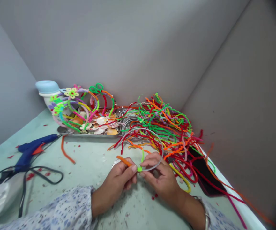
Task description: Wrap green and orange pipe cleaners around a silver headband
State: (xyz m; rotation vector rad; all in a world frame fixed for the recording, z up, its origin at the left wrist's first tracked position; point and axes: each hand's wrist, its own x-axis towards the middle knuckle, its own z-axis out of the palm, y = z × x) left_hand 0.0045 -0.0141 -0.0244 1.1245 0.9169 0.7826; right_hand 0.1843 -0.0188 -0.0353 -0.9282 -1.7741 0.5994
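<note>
My left hand (118, 175) is closed on a headband, its thumb and fingers pinching the end wrapped in an orange pipe cleaner (123, 160). The bare grey hoop of the headband (162, 145) curves up and over to the right, passing between the fingers of my right hand (160, 174). A light green pipe cleaner (139, 169) is wound on the band beside the orange wrap, and its loose tail stands up. Thumb and fingertips of my right hand pinch at this green winding. Part of the band is hidden by my left fingers.
A metal tray (90, 135) holds seashells and finished wrapped headbands (72, 93). Behind it stands a white container with a blue lid (47, 87). Bare hoops (130, 123) lie by a heap of pipe cleaners (166, 121). A blue glue gun (30, 151) with cord lies left, a dark phone (207, 179) right.
</note>
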